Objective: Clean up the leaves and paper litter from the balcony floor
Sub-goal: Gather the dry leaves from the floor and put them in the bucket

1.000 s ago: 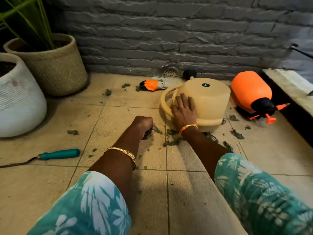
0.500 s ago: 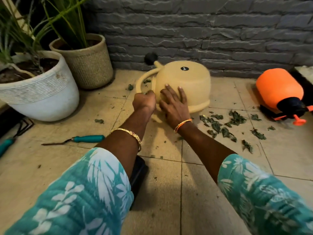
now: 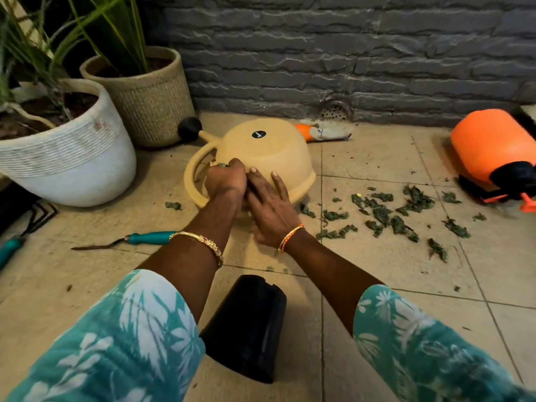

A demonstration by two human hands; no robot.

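Torn green leaves point(image 3: 388, 210) lie scattered on the beige tiles right of centre, and a single leaf point(image 3: 173, 205) lies by the white pot. My left hand point(image 3: 226, 181) is a closed fist with a bit of green showing at its top, pressed against the side of an overturned beige watering can point(image 3: 266, 146). My right hand point(image 3: 269, 204) lies flat on the can's wall beside the fist, fingers spread, holding nothing. The two hands touch each other. No paper litter is clearly visible.
A black pot point(image 3: 246, 329) lies on its side between my forearms. A white planter point(image 3: 66, 158) and a woven planter point(image 3: 145, 97) stand at left. A teal-handled trowel point(image 3: 148, 237) lies near my left wrist. An orange sprayer point(image 3: 490, 146) lies at right, an orange glove point(image 3: 319, 132) by the grey wall.
My left fist has moved up to the watering can and now meets my right hand. The can has been shifted left, off the leaf pile. The black pot has come into view.
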